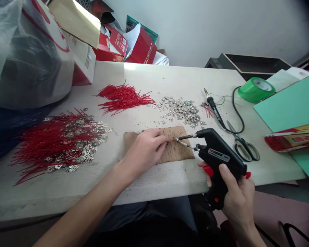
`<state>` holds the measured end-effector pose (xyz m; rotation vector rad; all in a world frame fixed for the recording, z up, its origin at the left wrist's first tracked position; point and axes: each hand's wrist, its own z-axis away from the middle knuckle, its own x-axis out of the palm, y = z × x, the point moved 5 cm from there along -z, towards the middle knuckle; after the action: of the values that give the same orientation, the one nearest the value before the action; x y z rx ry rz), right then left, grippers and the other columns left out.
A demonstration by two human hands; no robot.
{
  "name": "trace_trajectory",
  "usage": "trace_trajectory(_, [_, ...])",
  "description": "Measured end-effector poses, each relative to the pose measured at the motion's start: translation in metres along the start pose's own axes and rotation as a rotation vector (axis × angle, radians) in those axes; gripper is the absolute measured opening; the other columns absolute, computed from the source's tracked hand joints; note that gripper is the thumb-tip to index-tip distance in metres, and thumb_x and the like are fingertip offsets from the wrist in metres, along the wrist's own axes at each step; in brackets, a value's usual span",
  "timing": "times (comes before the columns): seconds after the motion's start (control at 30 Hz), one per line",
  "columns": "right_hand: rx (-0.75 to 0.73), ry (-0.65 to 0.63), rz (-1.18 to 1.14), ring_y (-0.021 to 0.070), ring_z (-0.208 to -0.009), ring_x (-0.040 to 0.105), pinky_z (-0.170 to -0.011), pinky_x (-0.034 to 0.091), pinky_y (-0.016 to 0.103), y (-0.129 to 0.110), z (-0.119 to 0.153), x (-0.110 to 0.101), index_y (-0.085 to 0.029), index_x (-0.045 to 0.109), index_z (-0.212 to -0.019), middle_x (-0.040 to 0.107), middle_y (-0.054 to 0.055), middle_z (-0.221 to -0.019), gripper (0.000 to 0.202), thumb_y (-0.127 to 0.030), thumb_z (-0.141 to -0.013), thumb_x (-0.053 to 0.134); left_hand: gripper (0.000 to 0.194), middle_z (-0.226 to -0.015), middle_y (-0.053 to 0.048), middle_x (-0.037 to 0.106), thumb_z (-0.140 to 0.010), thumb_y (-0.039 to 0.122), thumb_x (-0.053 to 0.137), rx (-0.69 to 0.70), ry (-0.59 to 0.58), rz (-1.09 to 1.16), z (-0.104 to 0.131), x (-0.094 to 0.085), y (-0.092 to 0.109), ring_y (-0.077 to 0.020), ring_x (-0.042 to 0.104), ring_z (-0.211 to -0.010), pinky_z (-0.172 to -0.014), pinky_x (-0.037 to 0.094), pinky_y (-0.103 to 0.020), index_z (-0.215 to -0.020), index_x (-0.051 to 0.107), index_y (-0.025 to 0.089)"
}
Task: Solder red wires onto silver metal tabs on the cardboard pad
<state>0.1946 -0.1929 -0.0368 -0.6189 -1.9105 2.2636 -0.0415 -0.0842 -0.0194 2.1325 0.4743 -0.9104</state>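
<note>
My right hand [238,195] is wrapped round the grip of a black soldering gun [221,156] with a red trigger. Its tip points left and meets the end of a thin red wire [172,140] over a scorched piece of cardboard [178,151]. Pinched fingers of my left hand [150,145] hold that wire close to the tip; most of it is hidden by the hand. Whether a small metal piece lies under the tip I cannot make out. Beyond the cardboard is a heap of small metal terminals [181,111]. Loose red wires [123,97] lie to its left.
Red wires with metal tabs [64,140] form a big pile at left. A soldering iron [214,108], scissors [244,147] and green tape [256,90] lie at right. A plastic bag [33,58] and red boxes [144,46] stand at the back left.
</note>
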Motion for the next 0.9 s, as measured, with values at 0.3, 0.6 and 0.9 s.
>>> trace_trajectory(0.3, [0.062,0.042,-0.063,0.0145,-0.048,0.048,-0.041,0.036,0.028,0.001,0.002,0.001,-0.012,0.081,-0.110,0.062,0.005,-0.064,0.048,-0.056,-0.099,0.066,0.016,-0.095,-0.006,0.075,-0.100,0.012,0.065,0.011,0.002,0.003,0.000,0.000,0.001,-0.0197,0.068,-0.085,-0.078,0.058,-0.035,-0.102,0.080,0.018])
trace_trajectory(0.6, [0.077,0.050,-0.096,0.0172,-0.051,0.055,-0.041,0.038,0.028,0.000,0.000,0.001,-0.012,0.079,-0.110,0.060,0.004,-0.063,0.050,-0.059,-0.098,0.065,0.017,-0.096,-0.005,0.072,-0.102,0.013,0.063,-0.003,-0.009,0.028,0.001,0.000,0.000,-0.0183,0.067,-0.086,-0.078,0.056,-0.034,-0.103,0.079,0.018])
trace_trajectory(0.9, [0.090,0.063,-0.136,0.0144,-0.046,0.051,-0.039,0.038,0.027,-0.001,-0.001,0.000,-0.012,0.080,-0.108,0.059,0.003,-0.062,0.049,-0.058,-0.098,0.065,0.019,-0.080,-0.001,0.064,-0.100,0.025,0.071,0.087,0.155,0.090,-0.005,-0.025,0.014,-0.0148,0.059,-0.075,-0.068,0.049,-0.030,-0.085,0.061,0.018])
